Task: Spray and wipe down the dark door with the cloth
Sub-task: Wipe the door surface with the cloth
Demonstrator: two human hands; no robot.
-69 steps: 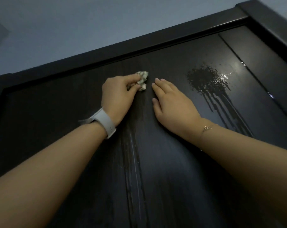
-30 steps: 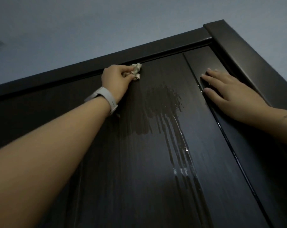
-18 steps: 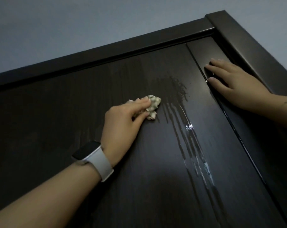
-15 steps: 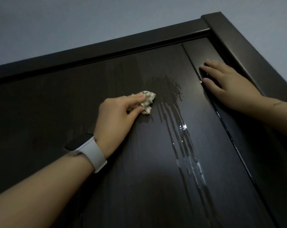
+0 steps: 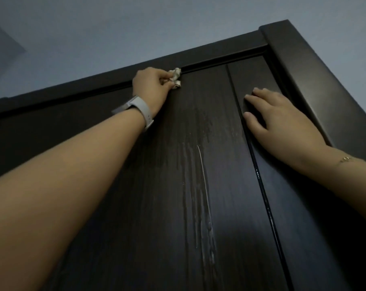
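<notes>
Your left hand (image 5: 151, 89) is pinching the cloth (image 5: 176, 77) up at the door (image 5: 136, 206) top again; below your grip, streaks (image 5: 201, 175) are thinner but remaining.

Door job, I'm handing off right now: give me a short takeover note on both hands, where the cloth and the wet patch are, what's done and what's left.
Left hand: grips the crumpled cloth, pressed to the door at its top edge, just under the frame.
Right hand: flat, fingers straight, resting on the door's right-hand panel beside the vertical groove.
Done: spray is on the door; the patch below the cloth looks smeared by wiping.
Left: wet streaks run down the middle panel below the cloth; wipe those, then the rest of the door. No spray bottle in view.
</notes>
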